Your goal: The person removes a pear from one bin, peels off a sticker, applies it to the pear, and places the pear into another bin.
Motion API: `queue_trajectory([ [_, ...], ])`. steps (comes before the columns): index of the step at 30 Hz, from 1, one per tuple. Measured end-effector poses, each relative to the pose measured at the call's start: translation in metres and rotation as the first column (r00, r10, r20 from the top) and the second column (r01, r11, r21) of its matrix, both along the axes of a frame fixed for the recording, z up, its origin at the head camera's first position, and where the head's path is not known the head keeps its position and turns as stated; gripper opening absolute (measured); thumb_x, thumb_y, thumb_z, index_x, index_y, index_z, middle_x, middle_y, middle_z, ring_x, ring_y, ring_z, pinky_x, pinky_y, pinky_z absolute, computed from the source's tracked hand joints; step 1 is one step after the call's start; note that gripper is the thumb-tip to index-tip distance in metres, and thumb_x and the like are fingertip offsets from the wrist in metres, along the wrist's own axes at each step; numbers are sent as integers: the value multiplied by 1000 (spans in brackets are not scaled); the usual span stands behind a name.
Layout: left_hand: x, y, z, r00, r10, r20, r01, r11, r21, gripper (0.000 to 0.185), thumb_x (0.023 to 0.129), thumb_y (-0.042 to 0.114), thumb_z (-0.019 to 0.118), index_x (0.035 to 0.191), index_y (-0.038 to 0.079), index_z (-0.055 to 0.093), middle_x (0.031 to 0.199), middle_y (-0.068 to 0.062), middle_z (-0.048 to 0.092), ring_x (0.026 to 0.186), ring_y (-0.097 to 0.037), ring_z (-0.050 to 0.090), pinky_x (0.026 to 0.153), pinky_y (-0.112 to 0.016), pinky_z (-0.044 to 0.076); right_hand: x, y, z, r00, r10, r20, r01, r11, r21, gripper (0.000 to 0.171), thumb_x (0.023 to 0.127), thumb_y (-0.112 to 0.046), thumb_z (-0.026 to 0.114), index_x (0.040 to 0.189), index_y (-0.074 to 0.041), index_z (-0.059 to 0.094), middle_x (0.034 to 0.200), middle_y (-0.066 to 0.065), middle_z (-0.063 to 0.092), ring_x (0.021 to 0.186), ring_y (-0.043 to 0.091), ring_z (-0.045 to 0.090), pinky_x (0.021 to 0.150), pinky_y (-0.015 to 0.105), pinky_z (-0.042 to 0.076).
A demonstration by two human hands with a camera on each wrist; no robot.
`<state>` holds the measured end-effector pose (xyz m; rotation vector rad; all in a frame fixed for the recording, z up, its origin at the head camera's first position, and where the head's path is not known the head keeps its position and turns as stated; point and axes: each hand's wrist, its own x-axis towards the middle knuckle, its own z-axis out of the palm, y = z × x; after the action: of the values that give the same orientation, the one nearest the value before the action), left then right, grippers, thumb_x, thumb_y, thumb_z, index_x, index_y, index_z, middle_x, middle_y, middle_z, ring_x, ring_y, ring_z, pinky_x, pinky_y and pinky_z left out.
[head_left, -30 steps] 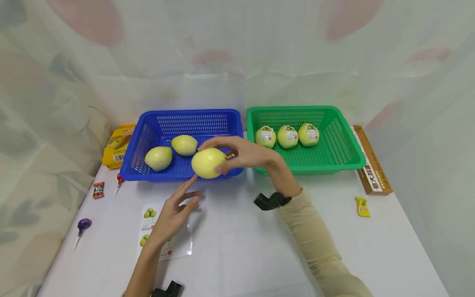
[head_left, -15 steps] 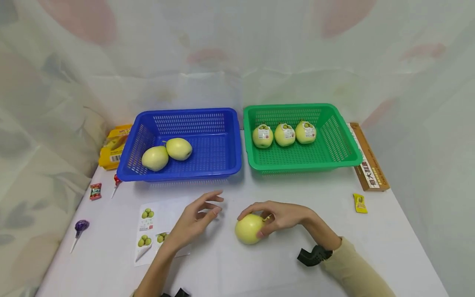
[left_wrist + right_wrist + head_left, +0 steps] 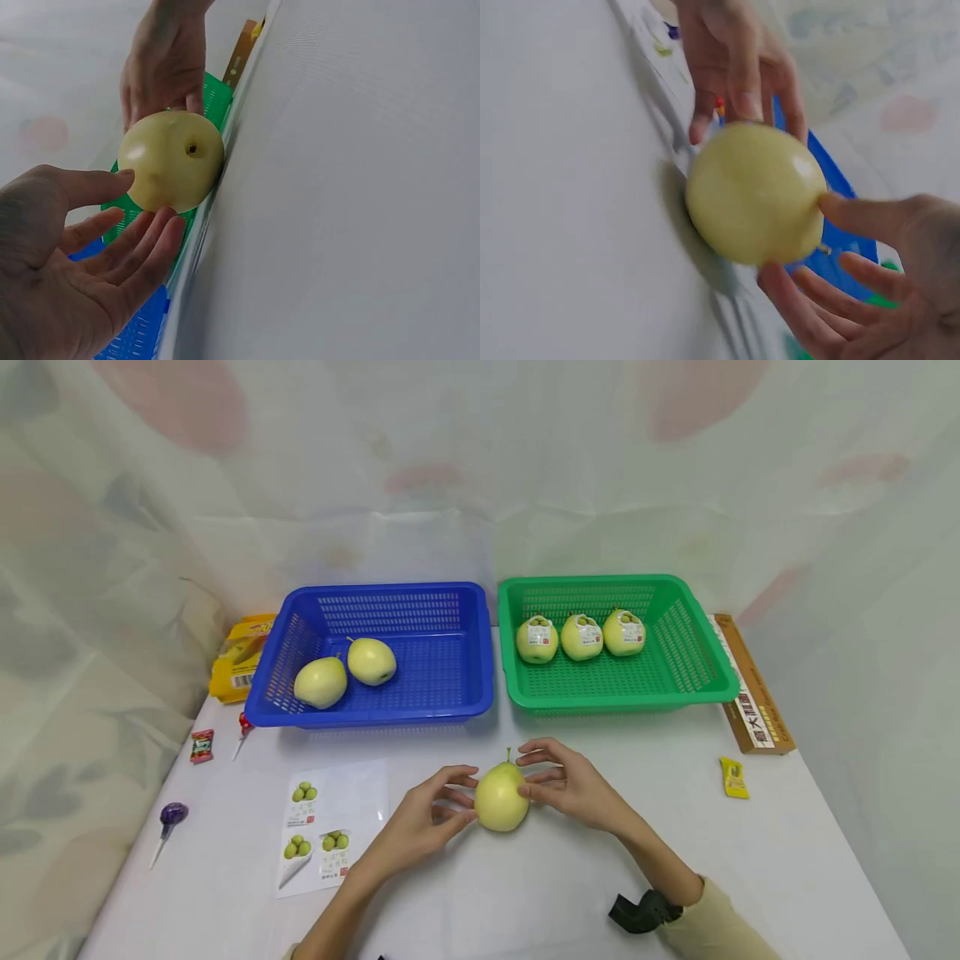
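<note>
A yellow-green pear (image 3: 501, 797) stands stem-up on the white table (image 3: 525, 893), in front of the two baskets. My left hand (image 3: 431, 818) touches its left side with straight fingers and thumb tip. In the left wrist view those fingers (image 3: 142, 240) lie spread just under the pear (image 3: 171, 161). My right hand (image 3: 570, 781) grips the right side, fingers curled round the far face. In the right wrist view its thumb (image 3: 862, 217) presses on the pear (image 3: 754, 191).
A blue basket (image 3: 375, 718) holds two bare pears (image 3: 321, 682). A green basket (image 3: 622, 703) holds three labelled pears (image 3: 581, 637). A sticker sheet (image 3: 326, 827) lies left of the hands. A yellow packet (image 3: 238, 656), sweets (image 3: 201, 746), a lollipop (image 3: 172, 814) and a brown box (image 3: 752, 697) line the edges.
My right hand carried the pear from the blue basket's front rim down to the table and stood it upright. My left hand moved right and came against it.
</note>
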<state>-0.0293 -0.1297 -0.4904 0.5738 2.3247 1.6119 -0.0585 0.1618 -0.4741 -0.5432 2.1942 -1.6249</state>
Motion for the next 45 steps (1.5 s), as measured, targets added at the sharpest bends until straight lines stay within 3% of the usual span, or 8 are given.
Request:
queue_trajectory([
  [9,2,3,-2,1000,12,16,-11,1000,0,57,96,7,81,149,10,58,129,-14,71,106,-21,78,88,-22,66,21,-15,3,987,41,-158,-20,991,135,70,91,-30,91,151,-15,57,154,13,61,132,40,68,94,34,68],
  [19,4,0,-2,999,-19,40,19,1000,4,51,100,10,78,147,15,60,147,-15,65,117,-30,77,94,-25,65,17,-13,-5,987,61,-146,-49,995,89,69,93,-28,88,154,-16,58,156,14,60,128,38,70,92,30,67],
  [29,11,-12,1,998,-25,58,25,1000,8,51,104,21,76,150,11,58,149,-18,65,122,-33,75,99,-31,65,20,-13,12,971,55,-231,-18,987,161,70,92,-29,89,154,-17,59,158,9,59,139,36,63,98,45,67],
  [33,20,-27,10,997,13,76,-14,1000,19,50,104,20,75,149,8,58,150,-18,65,125,-33,74,102,-32,65,18,-19,24,942,-10,-337,51,992,114,58,92,-23,89,145,-15,66,147,8,66,131,34,67,96,45,68],
  [36,29,-49,18,992,119,40,-120,992,27,43,104,14,75,144,7,63,144,-19,68,122,-27,76,100,-30,66,18,-37,29,941,-32,-336,32,999,-5,46,93,-16,87,136,-13,70,134,9,72,118,31,72,92,39,69],
  [38,35,-68,23,971,236,-39,-236,972,20,35,104,8,73,138,5,67,135,-20,72,114,-20,78,94,-26,66,20,-55,31,957,-4,-289,-17,997,-72,39,95,-14,85,131,-11,72,128,10,74,112,27,74,91,34,68],
  [40,42,-91,27,916,377,-136,-381,925,-4,28,104,2,70,132,4,70,125,-17,76,104,-12,78,88,-21,66,21,-77,32,974,59,-218,-86,990,-113,34,97,-14,83,129,-10,73,126,11,75,111,25,75,92,31,68],
  [45,62,-144,25,704,641,-304,-702,694,-161,25,103,-7,67,124,4,74,111,-4,77,89,9,69,78,-5,58,19,-141,21,955,293,-55,-297,950,-99,34,102,-17,77,133,-6,72,134,15,75,119,25,74,99,20,63],
])
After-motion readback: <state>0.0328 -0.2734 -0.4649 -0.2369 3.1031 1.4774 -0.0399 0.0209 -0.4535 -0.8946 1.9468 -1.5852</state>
